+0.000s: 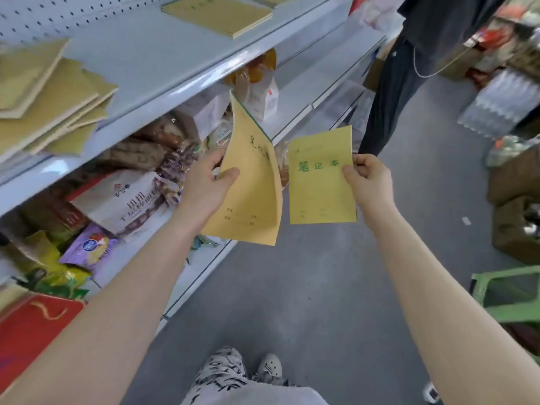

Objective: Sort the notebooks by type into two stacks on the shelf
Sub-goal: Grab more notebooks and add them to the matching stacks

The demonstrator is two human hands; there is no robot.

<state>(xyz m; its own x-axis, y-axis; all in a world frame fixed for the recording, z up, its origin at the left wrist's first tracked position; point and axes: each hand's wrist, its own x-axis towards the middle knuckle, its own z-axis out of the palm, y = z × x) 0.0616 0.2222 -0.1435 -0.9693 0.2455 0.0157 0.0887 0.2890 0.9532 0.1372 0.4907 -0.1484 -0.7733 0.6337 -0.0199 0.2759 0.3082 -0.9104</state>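
The left hand point(207, 182) pinched the larger notebook point(251, 185) and the right hand point(368, 179) the smaller notebook point(321, 188), their covers best compared before each goes to its own stack on the shelf point(163, 54).

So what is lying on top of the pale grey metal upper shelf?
A loose, fanned pile of yellow notebooks at its left and a neat yellow stack farther along. Lower covers in both are hidden, so types are unclear.

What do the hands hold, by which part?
Left hand pinches the bent notebook by its left edge; right hand pinches the flat notebook by its right edge.
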